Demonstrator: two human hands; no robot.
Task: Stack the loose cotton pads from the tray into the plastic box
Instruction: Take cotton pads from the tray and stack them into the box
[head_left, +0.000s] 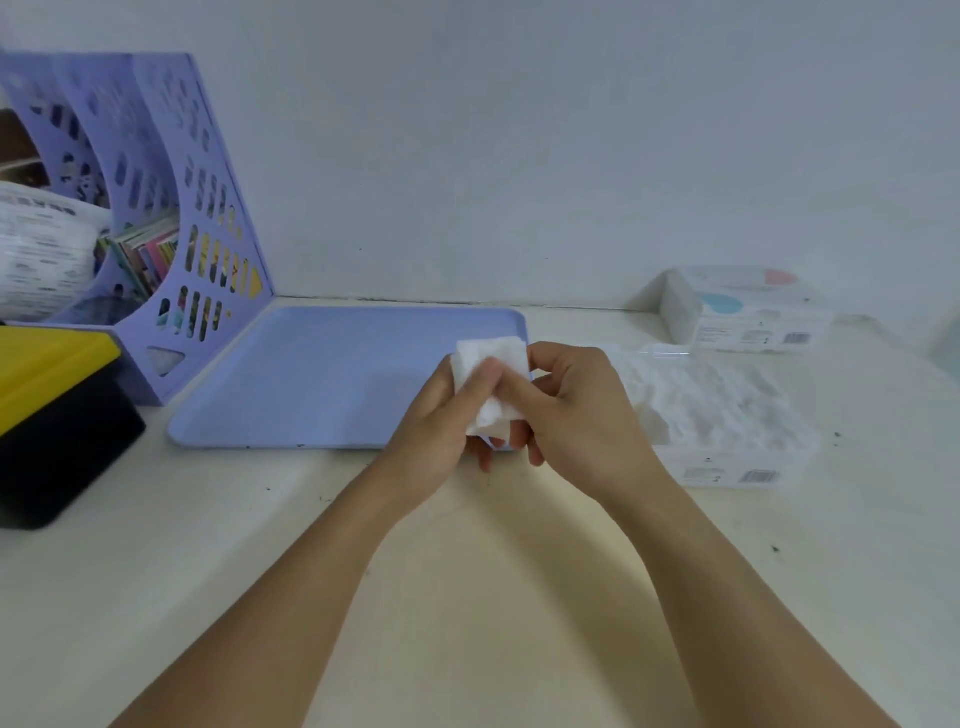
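Note:
A small stack of white cotton pads (491, 364) is held between both hands above the right front corner of the lilac tray (311, 374). My left hand (441, 415) grips the stack from the left, thumb across its face. My right hand (571, 400) holds it from the right, fingers curled under it. No pads lie on the visible part of the tray. Right of the hands stands the clear plastic box (727, 462), filled with white pads (717, 400).
A lilac file rack (171, 218) with books stands at the back left. In front of it sits a yellow and black box (52, 415). A second, closed pad box (748, 312) stands at the back right by the wall.

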